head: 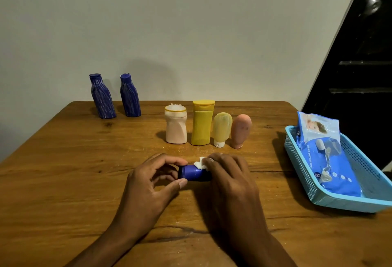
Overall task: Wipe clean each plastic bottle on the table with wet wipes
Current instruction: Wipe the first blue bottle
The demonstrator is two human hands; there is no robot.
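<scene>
Btls [201, 122] behind hands, wipes pack [331, 160] in basket [347, 201].

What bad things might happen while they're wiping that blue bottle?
The blue bottle lies sideways, pinched only at its end by the left hand, so it might slip or roll while the right hand rubs with the wipe. The four bottles standing close behind might get knocked over.

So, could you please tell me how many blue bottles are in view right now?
3. Two blue bottles stand at the table's far left, one beside the other. The third blue bottle lies between the left hand and right hand, partly covered.
</scene>
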